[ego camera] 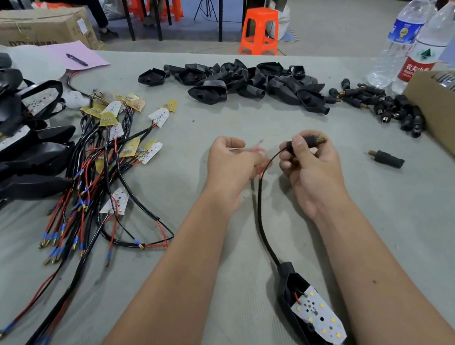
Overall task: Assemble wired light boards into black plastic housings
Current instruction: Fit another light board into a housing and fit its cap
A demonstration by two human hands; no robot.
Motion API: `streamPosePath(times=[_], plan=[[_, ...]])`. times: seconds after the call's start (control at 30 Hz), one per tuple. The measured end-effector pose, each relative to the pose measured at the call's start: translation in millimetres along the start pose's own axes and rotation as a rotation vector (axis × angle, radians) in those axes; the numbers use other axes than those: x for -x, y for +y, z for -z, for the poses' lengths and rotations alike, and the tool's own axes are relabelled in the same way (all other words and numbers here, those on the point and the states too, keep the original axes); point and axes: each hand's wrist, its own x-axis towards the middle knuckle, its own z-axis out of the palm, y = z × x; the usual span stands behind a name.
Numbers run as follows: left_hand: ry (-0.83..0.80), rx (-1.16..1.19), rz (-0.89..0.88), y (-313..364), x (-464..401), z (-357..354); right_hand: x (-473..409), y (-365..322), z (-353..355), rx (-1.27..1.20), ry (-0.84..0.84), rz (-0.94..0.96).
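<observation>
— What have your hands got?

— My right hand [308,170] pinches a black connector [307,142] with a brass tip, raised over the grey table [259,117]. My left hand [232,162] is curled around the thin red wires [257,148] at the end of the black cable [261,217].

— And the light board?

— The white light board [317,314] sits tilted in its black housing [300,326], lying between my forearms at the cable's other end.

— What else is there?

— Wired boards [114,159] heaped at left, empty housings [235,83] farther back, a loose connector [386,159] beside the cardboard box [453,129].
</observation>
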Motion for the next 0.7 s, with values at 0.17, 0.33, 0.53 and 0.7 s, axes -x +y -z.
streamPosePath(times=[0.17,0.33,0.53,0.7], plan=[[-0.119,-0.103,0.071,1.4,2.9,3.6,-2.5,-1.8,2.3,-0.127,0.082,0.024],[-0.083,-0.061,0.027,0.0,1.7,4.1,-6.8,-0.7,3.9,-0.171,0.104,0.006],[-0.066,-0.055,-0.037,0.6,-2.9,5.6,-7.8,0.2,6.9,-0.062,0.063,-0.005],[-0.062,-0.04,-0.021,-3.1,-1.5,5.2,-7.6,0.0,8.3,-0.079,0.021,-0.008]])
